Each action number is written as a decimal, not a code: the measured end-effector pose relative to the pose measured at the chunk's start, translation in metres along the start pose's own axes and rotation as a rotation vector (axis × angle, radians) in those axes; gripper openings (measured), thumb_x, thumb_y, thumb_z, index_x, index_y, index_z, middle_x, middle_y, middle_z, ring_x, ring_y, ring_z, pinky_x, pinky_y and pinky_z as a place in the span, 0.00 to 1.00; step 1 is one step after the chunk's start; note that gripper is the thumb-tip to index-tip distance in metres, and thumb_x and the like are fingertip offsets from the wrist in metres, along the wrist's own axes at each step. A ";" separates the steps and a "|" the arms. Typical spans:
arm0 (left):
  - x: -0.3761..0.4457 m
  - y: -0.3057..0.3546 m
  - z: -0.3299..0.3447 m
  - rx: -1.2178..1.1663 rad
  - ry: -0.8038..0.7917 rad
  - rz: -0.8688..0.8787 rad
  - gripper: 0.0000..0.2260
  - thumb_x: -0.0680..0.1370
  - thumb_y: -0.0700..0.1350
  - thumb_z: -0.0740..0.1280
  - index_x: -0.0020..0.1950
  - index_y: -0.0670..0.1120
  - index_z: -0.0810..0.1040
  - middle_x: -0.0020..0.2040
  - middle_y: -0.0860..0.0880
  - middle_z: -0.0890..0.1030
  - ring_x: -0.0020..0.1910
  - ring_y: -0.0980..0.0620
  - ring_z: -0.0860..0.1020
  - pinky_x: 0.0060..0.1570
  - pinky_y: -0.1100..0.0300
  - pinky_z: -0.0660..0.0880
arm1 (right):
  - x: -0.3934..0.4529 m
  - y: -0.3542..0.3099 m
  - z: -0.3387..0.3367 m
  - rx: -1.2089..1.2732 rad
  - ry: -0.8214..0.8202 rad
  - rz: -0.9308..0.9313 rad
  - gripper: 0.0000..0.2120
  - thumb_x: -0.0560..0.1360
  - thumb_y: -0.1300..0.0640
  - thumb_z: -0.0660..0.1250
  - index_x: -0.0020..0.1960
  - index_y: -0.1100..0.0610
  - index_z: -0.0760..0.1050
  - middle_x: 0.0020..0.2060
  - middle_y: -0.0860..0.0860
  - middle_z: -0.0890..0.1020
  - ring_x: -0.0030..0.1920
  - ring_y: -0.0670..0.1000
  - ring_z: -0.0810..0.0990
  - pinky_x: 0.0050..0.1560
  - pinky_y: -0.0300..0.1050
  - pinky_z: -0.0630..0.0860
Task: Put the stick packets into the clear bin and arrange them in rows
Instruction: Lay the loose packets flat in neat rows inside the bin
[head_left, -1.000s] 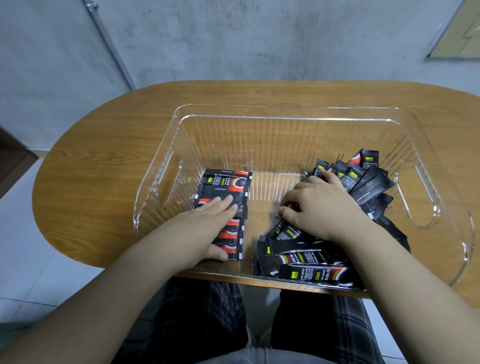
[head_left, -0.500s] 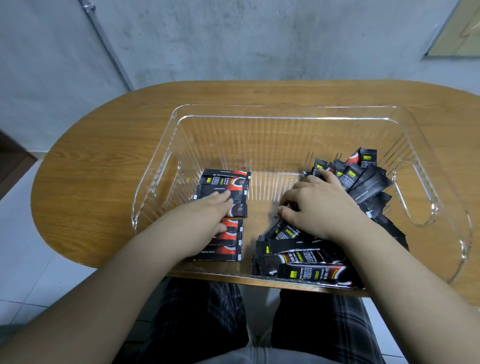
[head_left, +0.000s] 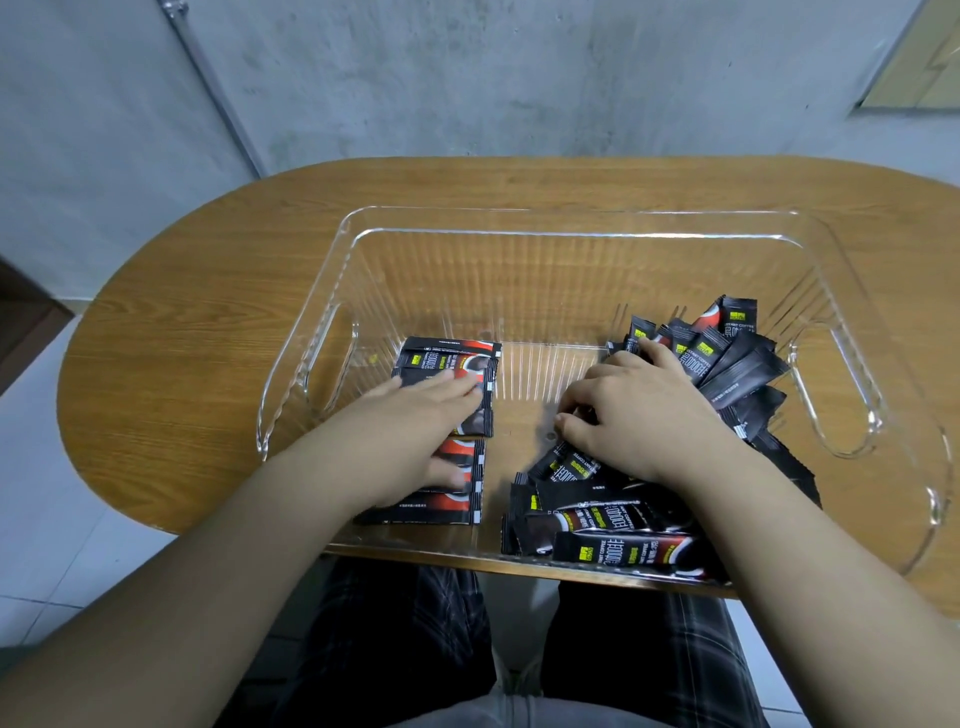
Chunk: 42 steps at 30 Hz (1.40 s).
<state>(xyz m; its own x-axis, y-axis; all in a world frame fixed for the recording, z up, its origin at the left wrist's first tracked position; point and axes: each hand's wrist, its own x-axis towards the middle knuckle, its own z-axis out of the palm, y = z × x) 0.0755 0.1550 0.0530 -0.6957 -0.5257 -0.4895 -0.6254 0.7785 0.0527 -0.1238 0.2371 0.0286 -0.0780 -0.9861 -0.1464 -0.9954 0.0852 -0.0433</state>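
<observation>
A clear plastic bin (head_left: 571, 223) with side handles stands on the wooden table. On its left floor lies a flat row of black-and-red stick packets (head_left: 449, 358). My left hand (head_left: 415, 431) rests flat on that row, fingers extended and together, pressing the packets down. A loose heap of the same packets (head_left: 737, 364) fills the bin's right side and near right corner. My right hand (head_left: 639, 410) lies on that heap with fingers curled into it; the packets under the palm are hidden.
The oval wooden table (head_left: 208, 332) ends just below the bin, above my knees in dark checked trousers (head_left: 415, 623). A grey concrete wall with a metal conduit (head_left: 218, 93) rises behind. The bin's middle floor (head_left: 530, 395) shows bare plastic.
My left hand has slid farther up along the packet row, now covering its middle and reaching the upper packets. My right hand has stayed on the heap, fingers barely shifted.
</observation>
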 end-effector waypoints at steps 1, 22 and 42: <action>-0.006 0.001 0.000 0.036 -0.051 -0.004 0.40 0.75 0.56 0.66 0.77 0.53 0.42 0.76 0.59 0.38 0.75 0.60 0.40 0.74 0.53 0.42 | 0.000 0.000 0.000 0.001 -0.001 -0.001 0.19 0.78 0.41 0.51 0.58 0.45 0.76 0.55 0.45 0.79 0.63 0.49 0.69 0.73 0.54 0.48; -0.002 0.046 0.002 -0.525 0.128 0.124 0.09 0.78 0.54 0.63 0.55 0.55 0.78 0.42 0.61 0.76 0.38 0.68 0.73 0.38 0.73 0.66 | 0.000 -0.003 -0.002 -0.027 -0.023 -0.002 0.19 0.78 0.42 0.52 0.59 0.45 0.76 0.56 0.46 0.79 0.63 0.49 0.69 0.73 0.54 0.48; 0.000 0.025 -0.013 -0.524 0.363 -0.157 0.04 0.77 0.46 0.67 0.42 0.52 0.77 0.38 0.55 0.79 0.37 0.60 0.75 0.35 0.65 0.69 | 0.000 0.001 -0.003 0.096 0.024 -0.027 0.47 0.69 0.36 0.24 0.45 0.54 0.81 0.45 0.48 0.81 0.59 0.48 0.71 0.73 0.48 0.48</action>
<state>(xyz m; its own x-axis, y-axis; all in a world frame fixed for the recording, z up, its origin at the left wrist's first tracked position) 0.0552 0.1702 0.0662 -0.5995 -0.7733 -0.2062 -0.7551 0.4612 0.4659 -0.1247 0.2373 0.0313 -0.0534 -0.9913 -0.1202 -0.9874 0.0704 -0.1414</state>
